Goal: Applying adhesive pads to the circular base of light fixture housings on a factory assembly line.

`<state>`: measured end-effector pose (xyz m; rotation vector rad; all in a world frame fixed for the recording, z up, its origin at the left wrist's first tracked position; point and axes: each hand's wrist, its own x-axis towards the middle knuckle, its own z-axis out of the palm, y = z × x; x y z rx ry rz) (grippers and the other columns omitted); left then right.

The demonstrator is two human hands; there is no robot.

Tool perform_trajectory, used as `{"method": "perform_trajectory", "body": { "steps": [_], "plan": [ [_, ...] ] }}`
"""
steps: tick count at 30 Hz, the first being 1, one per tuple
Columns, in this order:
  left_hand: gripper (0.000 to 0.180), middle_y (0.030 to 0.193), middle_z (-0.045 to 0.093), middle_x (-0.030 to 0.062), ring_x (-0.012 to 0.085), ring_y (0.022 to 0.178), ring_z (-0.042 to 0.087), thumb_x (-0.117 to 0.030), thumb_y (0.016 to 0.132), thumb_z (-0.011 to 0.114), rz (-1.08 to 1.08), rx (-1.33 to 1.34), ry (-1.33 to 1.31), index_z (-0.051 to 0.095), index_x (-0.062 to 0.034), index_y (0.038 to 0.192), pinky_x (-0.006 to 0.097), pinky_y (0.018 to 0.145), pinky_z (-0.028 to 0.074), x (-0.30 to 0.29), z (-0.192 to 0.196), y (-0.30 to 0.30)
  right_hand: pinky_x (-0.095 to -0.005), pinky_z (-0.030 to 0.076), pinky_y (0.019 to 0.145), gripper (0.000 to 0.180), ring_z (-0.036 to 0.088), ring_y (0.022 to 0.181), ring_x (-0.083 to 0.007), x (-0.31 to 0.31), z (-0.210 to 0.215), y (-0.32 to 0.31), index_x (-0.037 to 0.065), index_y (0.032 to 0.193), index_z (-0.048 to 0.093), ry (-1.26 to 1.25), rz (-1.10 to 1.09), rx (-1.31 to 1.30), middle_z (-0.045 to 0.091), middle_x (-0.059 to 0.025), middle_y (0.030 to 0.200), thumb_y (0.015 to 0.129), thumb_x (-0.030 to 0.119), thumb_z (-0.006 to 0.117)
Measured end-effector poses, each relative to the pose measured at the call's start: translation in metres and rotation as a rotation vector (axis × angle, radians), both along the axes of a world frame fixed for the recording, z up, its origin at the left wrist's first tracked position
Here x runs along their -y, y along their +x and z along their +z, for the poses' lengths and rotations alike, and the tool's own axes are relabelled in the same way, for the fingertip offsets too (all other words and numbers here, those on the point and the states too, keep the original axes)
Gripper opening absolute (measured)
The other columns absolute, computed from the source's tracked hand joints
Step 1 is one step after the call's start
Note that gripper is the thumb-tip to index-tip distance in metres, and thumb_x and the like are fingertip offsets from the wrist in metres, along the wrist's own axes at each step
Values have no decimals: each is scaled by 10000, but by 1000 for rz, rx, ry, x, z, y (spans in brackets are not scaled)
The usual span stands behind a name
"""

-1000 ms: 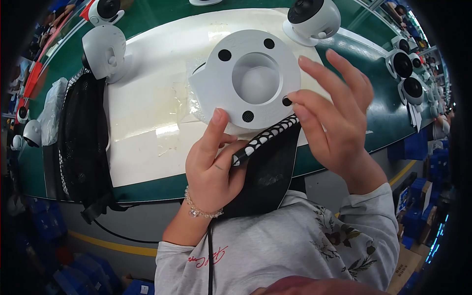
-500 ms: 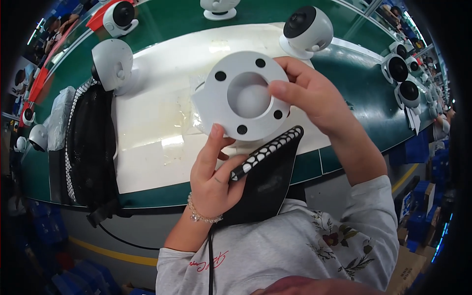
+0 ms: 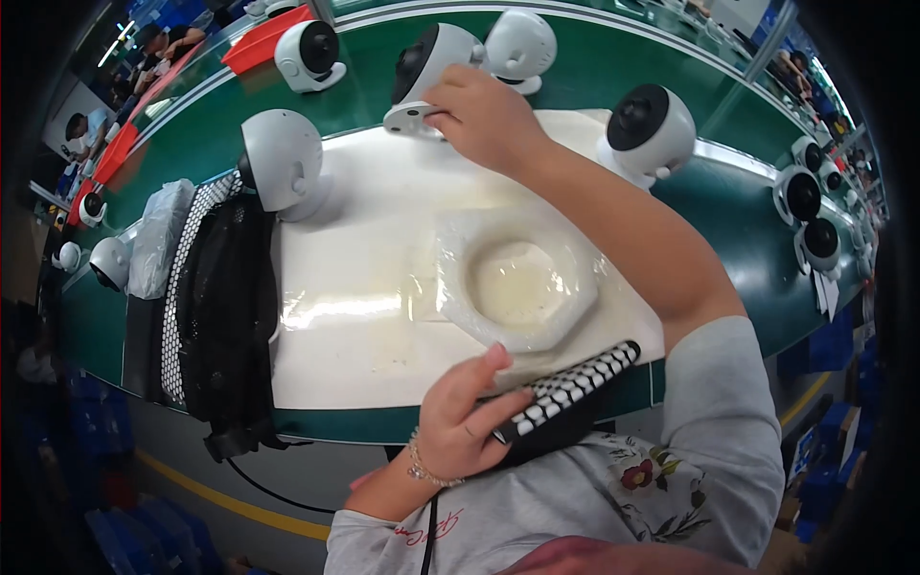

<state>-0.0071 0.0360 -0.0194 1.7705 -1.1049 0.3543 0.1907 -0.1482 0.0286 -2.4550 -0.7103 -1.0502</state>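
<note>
At the far side of the table, my right hand (image 3: 489,120) grips a white round security camera (image 3: 441,57) with a black face. The camera is tilted, and dark feet show on the underside of its base. My left hand (image 3: 460,417) is near the front edge, fingers stretched out and nothing held in them. Its fingertips lie beside a black strip with white hexagon spots (image 3: 575,388). Between the hands, a ring-shaped stand wrapped in clear film (image 3: 458,287) rests on the white mat (image 3: 355,355).
Similar cameras stand around the mat: one at left (image 3: 283,163), one at right (image 3: 652,129), and others behind (image 3: 522,46). A black mesh bag (image 3: 230,316) and a plastic-wrapped packet (image 3: 161,240) lie at left. Red trays (image 3: 268,43) line the far edge.
My right hand has carried the camera from above the wrapped ring to the far side, uncovering the ring. My left hand has let go of it and stays near the front edge.
</note>
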Motion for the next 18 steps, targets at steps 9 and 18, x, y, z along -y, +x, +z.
{"method": "perform_trajectory", "body": {
  "steps": [9,18],
  "plan": [
    [310,1190,451,161,262,868,570,-83,591,678,-42,-60,-8,636,-40,895,320,658,477,-7,2,4,-338,446,722,230,536,895,-229,17,-53,96,33,903,562,-611,-378,-298,551,-87,948,819,236,493],
    [303,1096,516,163,271,826,575,-127,607,675,-82,-80,-26,631,-33,892,341,665,472,-4,7,6,-405,297,927,395,478,1046,-253,102,-81,76,87,1071,540,-52,-845,-213,555,-111,1053,820,388,490]
  ]
}}
